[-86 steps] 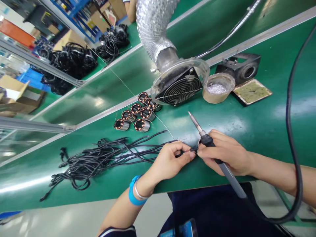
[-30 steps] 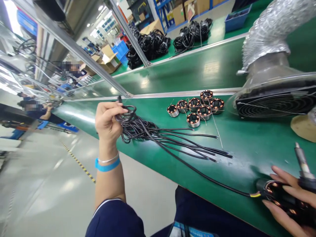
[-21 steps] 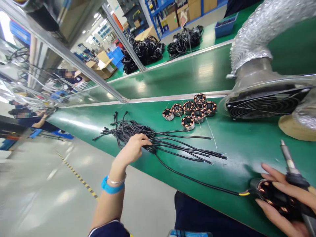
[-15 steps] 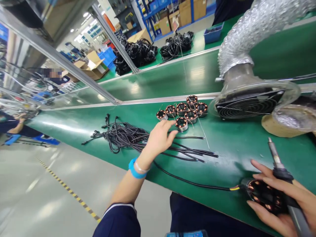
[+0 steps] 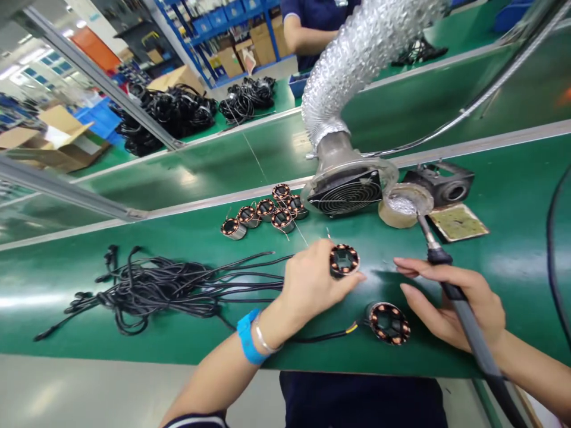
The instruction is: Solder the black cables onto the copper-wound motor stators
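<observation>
My left hand (image 5: 307, 276) grips a copper-wound motor stator (image 5: 345, 270) between thumb and fingers, raised over the bench with its open end facing me. My right hand (image 5: 473, 300) holds a soldering iron (image 5: 466, 318) along the palm; thumb and index finger are apart. In the picture, the iron's tip overlaps the rim of a round tan pot (image 5: 397, 217). Between my hands, near the bench's front edge, lies another stator (image 5: 390, 324) with a black cable (image 5: 319, 339) ending in coloured wires. Several more stators (image 5: 282, 220) stand beyond my left hand.
A bundle of black cables (image 5: 165, 288) lies at left. Behind stand a fan (image 5: 348, 193) with a foil duct (image 5: 352, 65), a dark iron holder (image 5: 439, 181) and a yellowish pad (image 5: 459, 222). A co-worker (image 5: 307, 30) is across the bench, near cable heaps (image 5: 169, 116).
My left hand has taken one stator from the group and carried it right. My right hand has let go of the cabled stator, now lying on the bench, and keeps the soldering iron. The view has swung right.
</observation>
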### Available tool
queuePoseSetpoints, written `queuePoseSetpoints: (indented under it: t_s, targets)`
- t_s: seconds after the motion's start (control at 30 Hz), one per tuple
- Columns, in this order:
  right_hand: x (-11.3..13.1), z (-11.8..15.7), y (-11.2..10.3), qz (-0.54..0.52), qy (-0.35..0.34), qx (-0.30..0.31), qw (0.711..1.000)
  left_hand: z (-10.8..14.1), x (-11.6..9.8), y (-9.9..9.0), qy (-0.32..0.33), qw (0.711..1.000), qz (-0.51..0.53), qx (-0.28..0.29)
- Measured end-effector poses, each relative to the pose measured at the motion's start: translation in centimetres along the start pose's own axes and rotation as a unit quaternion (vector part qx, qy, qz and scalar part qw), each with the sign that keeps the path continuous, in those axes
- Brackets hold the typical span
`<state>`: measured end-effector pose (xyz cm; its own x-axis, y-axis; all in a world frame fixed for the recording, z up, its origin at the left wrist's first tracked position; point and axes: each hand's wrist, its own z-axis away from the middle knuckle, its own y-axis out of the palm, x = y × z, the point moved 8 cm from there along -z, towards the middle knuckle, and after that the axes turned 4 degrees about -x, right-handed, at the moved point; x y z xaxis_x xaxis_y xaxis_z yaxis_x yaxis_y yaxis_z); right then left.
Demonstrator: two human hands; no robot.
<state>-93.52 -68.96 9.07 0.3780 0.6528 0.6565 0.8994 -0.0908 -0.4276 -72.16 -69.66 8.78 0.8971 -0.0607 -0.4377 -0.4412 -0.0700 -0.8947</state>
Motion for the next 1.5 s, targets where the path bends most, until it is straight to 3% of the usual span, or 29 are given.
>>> queuePoseSetpoints:
  t_s: [0.1, 0.23, 0.33, 0.4, 0.47, 0.57, 0.73, 0.8, 0.83, 0.9, 1.0, 1.07, 1.17, 1.33, 1.4, 1.5]
  targets:
    - [-1.0, -0.2, 0.6, 0.021, -0.002, 0.022, 1.0, -0.2, -2.3, 3.0, -0.013, 0.994, 0.0, 0.11]
    - [-2.0, -0.6, 2.1, 0.006, -0.006, 0.081, 0.997, -0.2, -2.6, 3.4, -0.012, 0.961, 0.168, 0.221]
    - [-2.3, -1.0, 3.0, -0.008, -0.01, 0.104, 0.995, -2.0, -1.1, 2.1, -0.024, 0.963, 0.2, 0.182]
    - [-2.4, -1.2, 3.6, -0.029, -0.019, 0.115, 0.993, -3.3, -0.5, 1.8, 0.001, 0.968, 0.195, 0.16]
    - [-2.3, -1.2, 3.8, -0.051, -0.027, 0.116, 0.992, -3.7, -0.4, 2.7, 0.025, 0.956, 0.204, 0.207]
    - [-2.5, -1.1, 3.8, -0.059, -0.03, 0.111, 0.992, -3.2, -0.1, 4.2, -0.002, 0.918, 0.26, 0.298]
    - [-2.7, -0.9, 3.8, -0.044, -0.02, 0.113, 0.992, -1.9, -0.8, 5.3, -0.053, 0.813, 0.423, 0.397]
    - [-2.7, -0.9, 3.8, -0.041, -0.018, 0.115, 0.992, -1.9, -0.7, 5.5, -0.057, 0.805, 0.429, 0.407]
    - [-2.7, -0.9, 3.8, -0.042, -0.02, 0.115, 0.992, -2.0, -0.4, 5.6, -0.061, 0.813, 0.414, 0.404]
    - [-2.6, -0.8, 3.9, -0.047, -0.021, 0.115, 0.992, -2.5, 0.4, 5.6, -0.053, 0.854, 0.356, 0.374]
    - [-2.7, -0.8, 4.0, -0.048, -0.018, 0.115, 0.992, -3.2, 0.6, 5.1, 0.008, 0.919, 0.254, 0.302]
    - [-2.7, -0.8, 4.0, -0.047, -0.015, 0.115, 0.992, -3.2, 0.3, 5.1, 0.036, 0.932, 0.221, 0.284]
    - [-2.6, -0.8, 4.0, -0.051, -0.02, 0.117, 0.992, -3.6, 0.3, 5.4, -0.017, 0.911, 0.292, 0.29]
    - [-2.5, -0.8, 3.9, -0.039, -0.027, 0.122, 0.991, -3.8, -0.3, 6.2, -0.179, 0.802, 0.46, 0.337]
    - [-2.5, -0.8, 4.0, -0.04, -0.028, 0.119, 0.992, -3.8, -0.2, 5.7, -0.188, 0.802, 0.469, 0.317]
    - [-2.5, -0.8, 4.1, -0.045, -0.031, 0.121, 0.991, -2.3, 0.1, 5.2, -0.134, 0.836, 0.419, 0.329]
